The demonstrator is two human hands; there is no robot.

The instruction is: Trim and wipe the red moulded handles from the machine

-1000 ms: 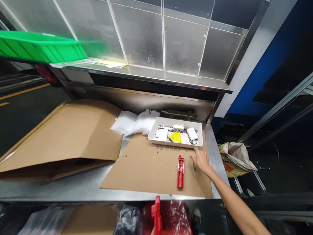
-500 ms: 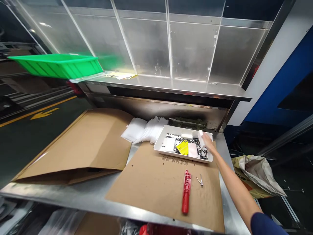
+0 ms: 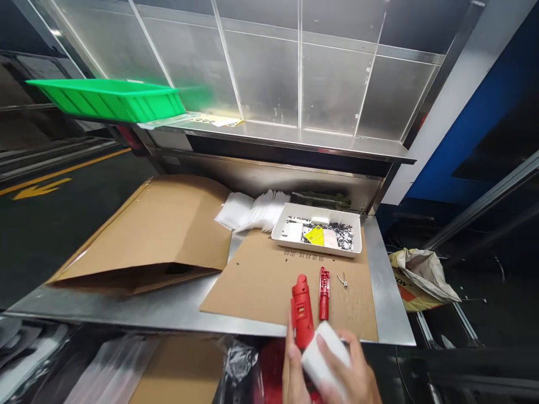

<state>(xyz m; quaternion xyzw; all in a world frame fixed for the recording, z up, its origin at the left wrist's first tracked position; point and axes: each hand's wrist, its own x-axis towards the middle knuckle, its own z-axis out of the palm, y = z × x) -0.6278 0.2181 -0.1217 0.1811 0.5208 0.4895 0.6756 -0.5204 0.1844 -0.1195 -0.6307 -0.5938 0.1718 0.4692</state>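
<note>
Red plastic part (image 3: 302, 312): held upright at the near edge of the surface, long axis running away from the body, upper end over the cardboard sheet (image 3: 269, 280). Gripped low down by the left hand (image 3: 291, 371), fingers closed round its base.

White block (image 3: 322, 359): pressed against the lower right of the red plastic part, touching it. Gripped by the right hand (image 3: 351, 375), fingers curled over its top face. Both hands close together, low in the view, nearer than everything else listed.

Second red piece (image 3: 324, 285): lay flat on the cardboard sheet just beyond and slightly right of the hands, long axis parallel to the held part. Apart from the held part by a narrow gap. Nearer the right hand.

Small metal clip (image 3: 343, 280): just right of the second red piece, on the cardboard sheet, touched by neither hand.

White tray (image 3: 316, 251): farther ahead, at the far edge of the cardboard sheet, holding a yellow tag (image 3: 315, 236), white cards and dark small parts; contents too small to tell further.

Stack of white bags (image 3: 255, 211): ahead and left of the tray, on the steel surface (image 3: 168, 308).

Folded brown carton (image 3: 155, 235): well to the left of the hands.

Green bin (image 3: 107, 100): on the shelf above, far left.

Crumpled sack (image 3: 416, 275): off the surface, to the right.
</note>
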